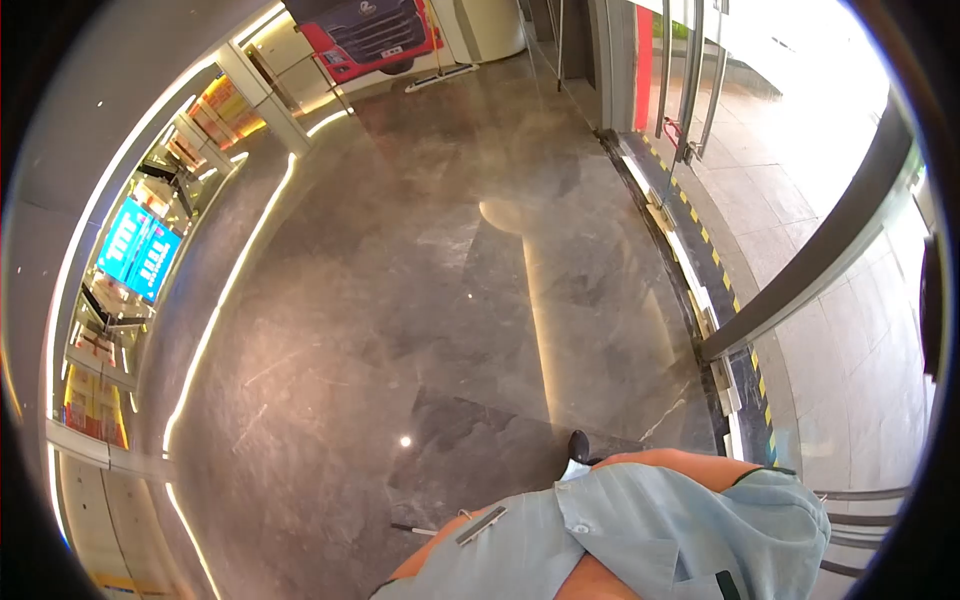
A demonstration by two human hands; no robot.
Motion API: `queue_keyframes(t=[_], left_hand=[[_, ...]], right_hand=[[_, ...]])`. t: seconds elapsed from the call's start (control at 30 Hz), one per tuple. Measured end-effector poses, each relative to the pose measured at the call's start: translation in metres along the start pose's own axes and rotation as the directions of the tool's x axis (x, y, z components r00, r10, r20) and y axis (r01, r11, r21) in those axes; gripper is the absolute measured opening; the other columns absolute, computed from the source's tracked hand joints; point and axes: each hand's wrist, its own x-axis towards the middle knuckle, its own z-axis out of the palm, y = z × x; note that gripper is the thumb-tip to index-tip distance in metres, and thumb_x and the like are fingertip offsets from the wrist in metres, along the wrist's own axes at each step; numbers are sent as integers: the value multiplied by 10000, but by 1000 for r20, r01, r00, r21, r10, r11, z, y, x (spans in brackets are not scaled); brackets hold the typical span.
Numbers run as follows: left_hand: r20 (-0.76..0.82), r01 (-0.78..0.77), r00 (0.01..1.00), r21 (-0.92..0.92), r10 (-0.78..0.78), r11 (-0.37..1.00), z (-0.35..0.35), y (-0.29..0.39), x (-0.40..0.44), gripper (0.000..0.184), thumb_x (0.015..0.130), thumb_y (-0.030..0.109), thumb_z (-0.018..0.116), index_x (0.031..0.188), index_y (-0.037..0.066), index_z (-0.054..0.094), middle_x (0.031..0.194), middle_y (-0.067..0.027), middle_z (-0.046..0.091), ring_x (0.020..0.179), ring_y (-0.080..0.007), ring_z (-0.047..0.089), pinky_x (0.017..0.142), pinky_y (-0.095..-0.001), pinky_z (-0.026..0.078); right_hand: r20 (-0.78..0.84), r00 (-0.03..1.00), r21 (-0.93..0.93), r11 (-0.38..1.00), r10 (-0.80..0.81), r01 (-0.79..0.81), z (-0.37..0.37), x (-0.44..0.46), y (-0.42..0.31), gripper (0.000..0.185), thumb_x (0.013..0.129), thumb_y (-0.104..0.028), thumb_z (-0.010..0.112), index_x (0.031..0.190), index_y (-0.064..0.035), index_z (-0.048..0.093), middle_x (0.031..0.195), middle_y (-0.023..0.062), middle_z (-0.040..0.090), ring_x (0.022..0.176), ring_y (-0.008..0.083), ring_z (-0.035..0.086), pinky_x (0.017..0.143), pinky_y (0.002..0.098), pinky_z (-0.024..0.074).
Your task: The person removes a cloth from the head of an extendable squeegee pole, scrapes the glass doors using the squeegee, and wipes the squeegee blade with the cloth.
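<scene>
The person's light blue shirt [640, 530] fills the bottom of the head view. Part of the left arm [430, 556] shows at its left side, and a thin black-and-white stick [412, 528] pokes out beside that arm. Bare skin of the right arm [690, 463] runs along the shirt's upper edge. Neither hand can be made out, so what they hold is hidden. The tip of a black shoe [579, 445] rests on the dark, glossy floor [400, 300].
A glass door with a metal frame [800, 265] stands at the right, beside a black-and-yellow striped threshold [705, 235]. A flat mop [441, 78] lies before a red truck-front display [370, 38]. Blue screens [138, 248] and glass panels line the left.
</scene>
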Motion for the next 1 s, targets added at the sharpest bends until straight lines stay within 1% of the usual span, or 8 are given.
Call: queue_keyframes(t=[0.23, 0.4, 0.57, 0.67, 0.77, 0.87, 0.9, 1.0], left_hand=[[-3, -38, 999, 129, 39, 991, -49, 33, 119, 203, 858, 231, 590, 953, 61, 648, 994, -96, 649, 919, -256, 625, 779, -360, 481], [-4, -95, 995, 233, 99, 968, -94, 54, 207, 189, 842, 228, 599, 928, 67, 647, 985, -116, 645, 920, -266, 626, 776, -366, 484], [8, -167, 985, 348, 175, 923, -179, 87, 299, 177, 829, 226, 605, 908, 73, 647, 978, -131, 642, 920, -275, 626, 774, -370, 486], [-306, -10, 941, 400, 144, 916, -217, 107, 350, 192, 814, 266, 608, 872, 85, 635, 956, -153, 622, 936, -327, 615, 763, -394, 485], [183, -142, 981, 435, 67, 889, -287, 127, 441, 237, 833, 288, 630, 976, 103, 667, 1001, -132, 666, 929, -269, 644, 777, -353, 498], [371, -280, 900, 88, 230, 956, -331, 133, 519, 375, 861, 397, 641, 1033, 65, 662, 1004, -103, 682, 921, -198, 637, 804, -326, 495], [285, -107, 955, 57, 86, 993, -340, 171, 521, 516, 858, 496, 637, 1057, 21, 649, 989, -77, 673, 927, -145, 605, 835, -298, 478], [370, -74, 928, 80, 39, 994, -381, 249, 548, 507, 881, 483, 619, 1074, 14, 645, 982, -68, 670, 937, -127, 596, 858, -273, 460]], right_hand=[[30, 983, -160, 971, 183, -176, -127, -21, 40, 441, 926, -320, 500, 1293, -76, 510, 1293, 155, 539, 1188, 282, 508, 979, 411, 392], [-70, 941, 431, 860, 333, -272, -175, -54, 54, 502, 848, -359, 590, 1249, -60, 551, 1182, 133, 618, 1121, 236, 564, 912, 387, 451], [-286, 857, 485, 837, 428, -256, -239, -29, 76, 473, 845, -351, 593, 1215, -57, 570, 1145, 133, 631, 1091, 243, 579, 896, 387, 460], [-408, 753, 534, 804, 516, -262, -260, -8, 87, 452, 843, -344, 595, 1189, -54, 585, 1117, 133, 640, 1068, 248, 590, 885, 386, 466], [-557, 600, 546, 797, 575, -258, -327, 3, 89, 431, 841, -337, 597, 1163, -51, 600, 1088, 133, 650, 1046, 253, 601, 874, 386, 473], [-630, 427, 610, 753, 649, -244, -356, 3, 99, 411, 839, -330, 599, 1137, -48, 614, 1060, 133, 660, 1023, 259, 612, 862, 386, 480], [-644, 372, 636, 738, 669, -226, -363, 9, 101, 404, 838, -328, 600, 1129, -48, 619, 1051, 133, 663, 1016, 260, 615, 858, 386, 482], [-677, 211, 685, 709, 705, -168, -408, 30, 109, 386, 836, -321, 602, 1103, -45, 634, 1023, 133, 673, 993, 266, 626, 847, 386, 489]])
